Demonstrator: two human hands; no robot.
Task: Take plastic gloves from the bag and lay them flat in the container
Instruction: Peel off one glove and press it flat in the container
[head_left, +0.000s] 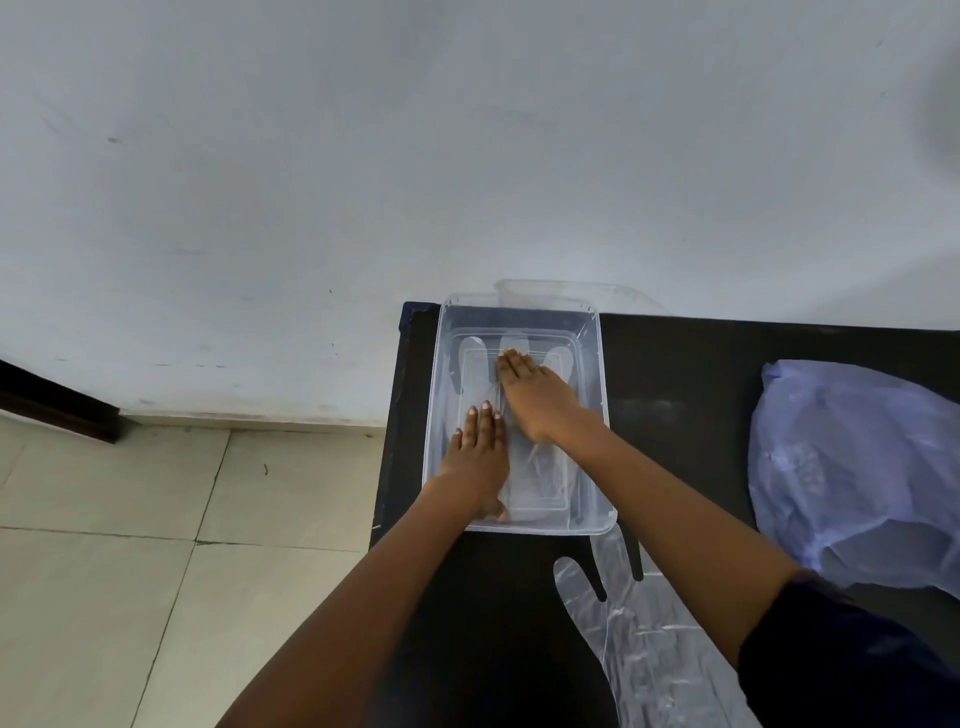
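Film is the word for the spare glove lying flat at the table's near edge, just in front of the container: thin, clear, near weightless, and I'd guess clingy and quick to crease. It looks best lifted by the cuff or both side edges, not the floppy fingers. Farther in, at the table's left end, the left hand lies flat with fingers straight, pressing a glove in the container against the floor near the front wall. The right hand is likewise spread flat, smoothing toward the far wall (nothing gripped by either). The bluish bag slumps at the right edge, soft and crumpled.
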